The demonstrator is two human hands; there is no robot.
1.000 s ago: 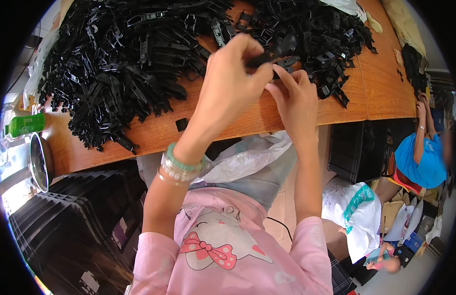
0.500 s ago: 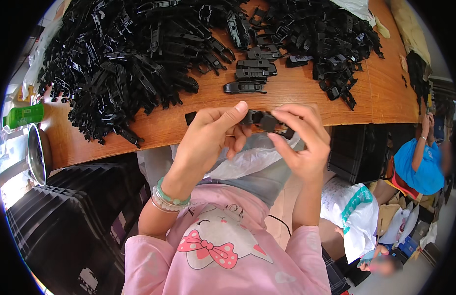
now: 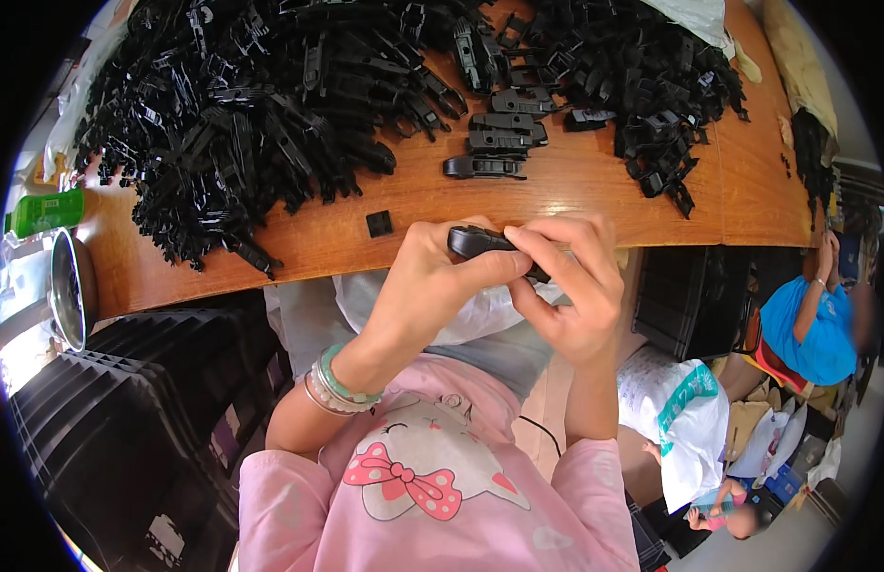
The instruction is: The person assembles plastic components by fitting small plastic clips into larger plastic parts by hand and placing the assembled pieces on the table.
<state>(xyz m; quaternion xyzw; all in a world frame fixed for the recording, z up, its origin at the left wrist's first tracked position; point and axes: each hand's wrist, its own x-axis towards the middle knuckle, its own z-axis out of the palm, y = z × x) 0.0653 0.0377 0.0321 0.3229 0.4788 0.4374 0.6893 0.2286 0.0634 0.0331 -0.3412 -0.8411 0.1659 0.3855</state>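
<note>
I am holding a long black plastic clip piece (image 3: pixel 487 245) between both hands, just at the near edge of the brown wooden table (image 3: pixel 594 186), over my lap. My left hand (image 3: pixel 425 286) is wrapping around the left end of it, fingers curled shut and thumb pressing on top. My right hand (image 3: pixel 568 286) is pinching the right part, its fingers (image 3: pixel 547 250) closing over the piece from above so that much of it is hiding under them. The two hands are touching each other around the part.

On the table far from my hands, four more black clip pieces (image 3: pixel 494 133) are lying in a short row, one behind the other. A small black square plastic piece (image 3: pixel 379 224) is sitting alone just to the left of my hands. A big heap of tangled black plastic parts (image 3: pixel 251 114) is filling the far left, and a second heap of smaller black parts (image 3: pixel 642 76) is lying far right. A green bottle (image 3: pixel 43 212) is lying at the left end.
</note>
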